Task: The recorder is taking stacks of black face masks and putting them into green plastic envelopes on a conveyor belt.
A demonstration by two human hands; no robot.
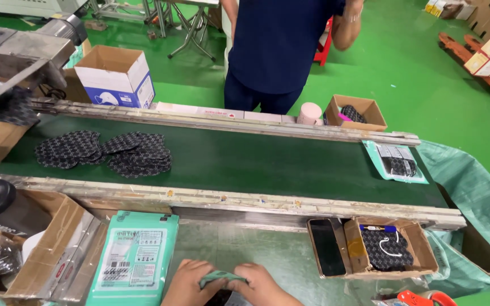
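Note:
My left hand [188,281] and my right hand [263,286] meet at the bottom edge of the view. Together they grip a green packet [220,277] with a dark patterned face mask partly inside it. To the left of my hands lies a stack of flat green packets [134,255]. A pile of dark patterned face masks [106,150] rests on the green conveyor belt [256,164] at the left. One filled packet [395,160] lies on the belt's right end.
A phone [325,246] lies next to a small cardboard box [421,249] holding a mask and a pen. Open cardboard boxes stand at left [41,249]. A person in dark blue [276,51] stands across the belt. A green sack [472,192] hangs right.

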